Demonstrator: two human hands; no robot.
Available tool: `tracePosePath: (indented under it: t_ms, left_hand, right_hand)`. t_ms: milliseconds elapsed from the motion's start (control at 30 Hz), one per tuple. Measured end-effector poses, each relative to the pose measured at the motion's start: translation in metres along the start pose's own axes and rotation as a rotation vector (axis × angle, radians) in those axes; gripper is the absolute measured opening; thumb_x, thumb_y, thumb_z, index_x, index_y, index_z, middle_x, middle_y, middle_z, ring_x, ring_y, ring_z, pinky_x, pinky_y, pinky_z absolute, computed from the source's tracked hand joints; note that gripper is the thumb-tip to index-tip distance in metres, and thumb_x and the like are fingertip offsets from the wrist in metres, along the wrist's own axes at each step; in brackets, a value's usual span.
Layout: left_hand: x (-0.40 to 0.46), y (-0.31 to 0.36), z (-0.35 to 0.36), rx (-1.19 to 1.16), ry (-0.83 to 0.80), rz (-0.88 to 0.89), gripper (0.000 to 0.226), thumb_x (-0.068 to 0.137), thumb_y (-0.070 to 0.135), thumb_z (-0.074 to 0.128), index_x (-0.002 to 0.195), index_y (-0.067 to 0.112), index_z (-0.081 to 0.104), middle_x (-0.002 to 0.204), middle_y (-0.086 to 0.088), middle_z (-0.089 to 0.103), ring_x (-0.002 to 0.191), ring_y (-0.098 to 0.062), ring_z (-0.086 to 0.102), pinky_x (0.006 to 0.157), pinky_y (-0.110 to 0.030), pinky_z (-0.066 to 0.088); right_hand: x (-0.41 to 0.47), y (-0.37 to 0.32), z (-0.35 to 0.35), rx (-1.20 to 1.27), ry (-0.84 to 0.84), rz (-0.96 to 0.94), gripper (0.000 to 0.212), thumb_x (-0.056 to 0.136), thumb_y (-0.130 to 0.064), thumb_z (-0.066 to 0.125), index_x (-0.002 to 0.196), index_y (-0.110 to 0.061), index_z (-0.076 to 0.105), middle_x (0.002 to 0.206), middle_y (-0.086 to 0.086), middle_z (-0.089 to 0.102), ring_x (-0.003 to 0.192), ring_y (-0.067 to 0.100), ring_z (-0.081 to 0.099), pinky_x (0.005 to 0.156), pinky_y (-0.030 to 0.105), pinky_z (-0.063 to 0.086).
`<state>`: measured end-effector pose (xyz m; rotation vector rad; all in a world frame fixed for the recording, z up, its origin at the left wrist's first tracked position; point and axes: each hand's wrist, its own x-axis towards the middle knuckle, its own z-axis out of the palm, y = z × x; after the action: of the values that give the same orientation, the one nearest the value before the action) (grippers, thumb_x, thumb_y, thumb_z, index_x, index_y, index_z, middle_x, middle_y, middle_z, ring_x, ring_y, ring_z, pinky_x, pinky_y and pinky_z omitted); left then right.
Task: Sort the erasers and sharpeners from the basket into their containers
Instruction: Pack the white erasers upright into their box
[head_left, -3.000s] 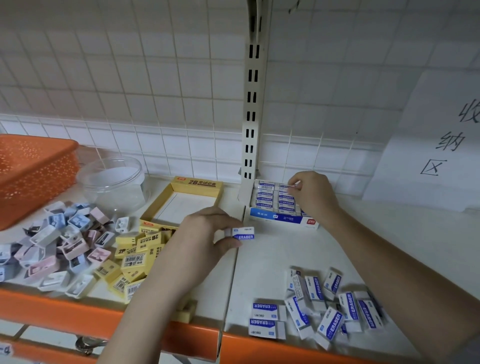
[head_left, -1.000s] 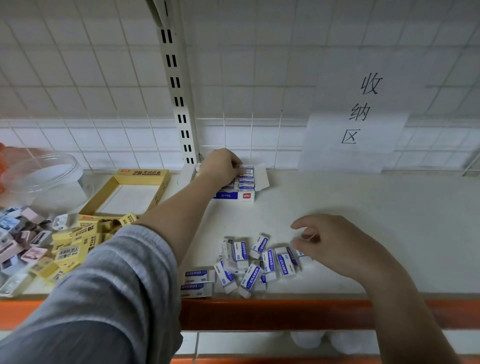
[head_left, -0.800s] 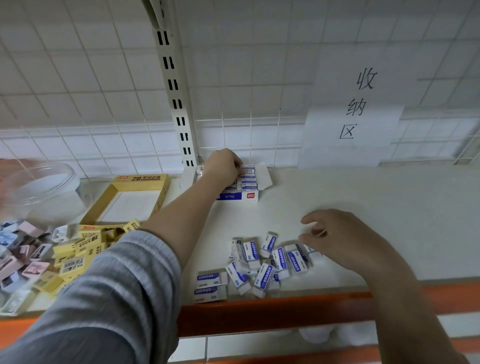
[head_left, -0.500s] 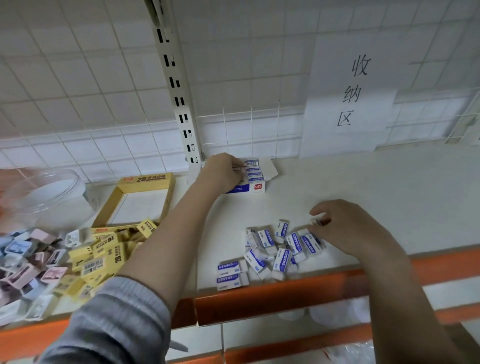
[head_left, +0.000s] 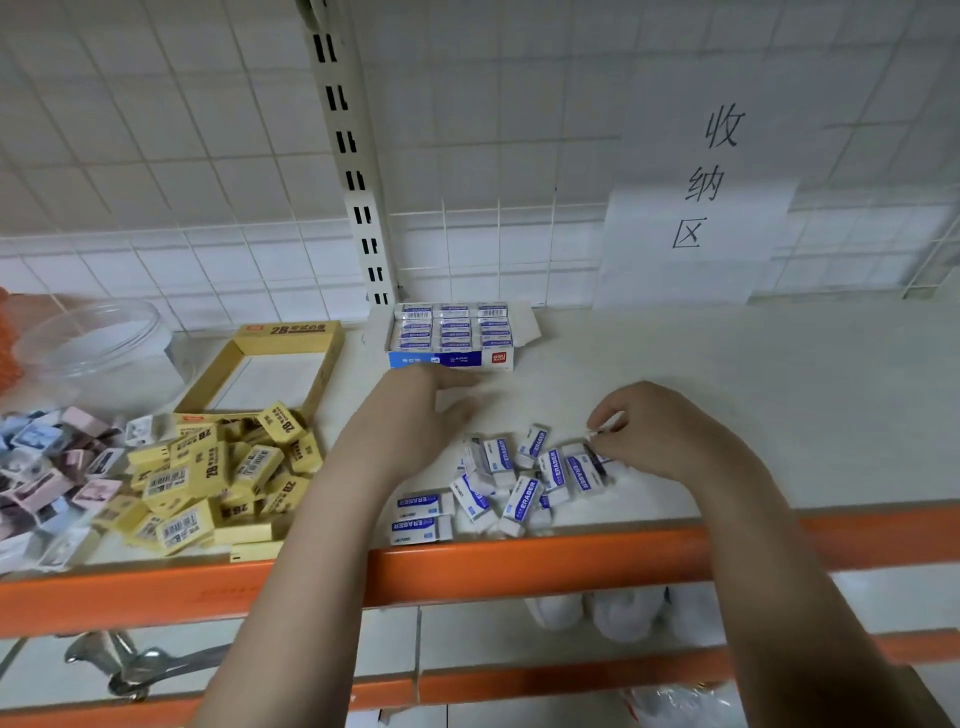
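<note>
Hands above cream shelf

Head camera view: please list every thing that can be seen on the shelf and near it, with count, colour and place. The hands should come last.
blue box: one, blue and white, at the back centre, rows of erasers inside.
loose white erasers: about a dozen, white with blue sleeves, front centre.
yellow box: one, empty, back left.
yellow erasers: a pile, count unclear, front left.
sharpeners: a pile, pink, blue and white, far left.
clear tub: one, back left.
orange basket: only an edge, far left.
paper sign: one, white, on the wall.
left hand: open, before the blue box.
right hand: pinches one white eraser.
</note>
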<state>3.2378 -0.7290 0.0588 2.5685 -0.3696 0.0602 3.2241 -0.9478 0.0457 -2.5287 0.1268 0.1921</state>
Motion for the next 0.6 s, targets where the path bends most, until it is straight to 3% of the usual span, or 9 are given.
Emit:
tracePosePath:
  t_ms: [133,300,433,600]
  left_hand:
    - [-0.026,0.013,-0.002,-0.011,-0.098,-0.025,0.041,0.087,0.047,0.056,0.126,0.035,0.055,0.129,0.015,0.055,0.109,-0.003,0.05,0.087,-0.016,0.034]
    - [-0.031,0.015,0.002,0.016,-0.166,-0.042,0.052,0.077,0.052,0.066,0.126,0.039,0.054,0.126,0.015,0.054,0.105,0.0,0.048,0.083,-0.013,0.033]
    - [-0.029,0.011,0.005,-0.011,-0.202,-0.024,0.051,0.076,0.052,0.067,0.124,0.037,0.058,0.118,0.014,0.059,0.087,0.003,0.047,0.068,-0.003,0.034]
    - [-0.03,0.004,0.004,-0.035,-0.202,-0.004,0.055,0.072,0.051,0.071,0.124,0.038,0.057,0.109,0.017,0.059,0.083,0.003,0.054,0.07,-0.005,0.041]
  right_hand:
    - [0.005,-0.001,-0.003,0.056,-0.055,0.016,0.002,0.081,-0.014,0.064,0.083,-0.016,0.064,0.071,0.003,0.064,0.061,0.02,0.061,0.071,0.035,0.058]
    - [0.009,0.003,-0.011,0.114,-0.132,-0.003,0.009,0.083,-0.011,0.059,0.083,-0.015,0.067,0.07,0.004,0.066,0.059,0.015,0.064,0.07,0.03,0.057]
    - [0.008,0.009,-0.013,0.178,-0.139,-0.035,0.018,0.084,-0.008,0.055,0.083,-0.012,0.072,0.07,0.001,0.069,0.058,0.007,0.067,0.066,0.022,0.057]
    - [0.015,0.009,-0.017,0.172,-0.046,-0.079,0.01,0.084,-0.012,0.061,0.082,-0.017,0.071,0.073,-0.004,0.069,0.071,0.017,0.07,0.081,0.039,0.057]
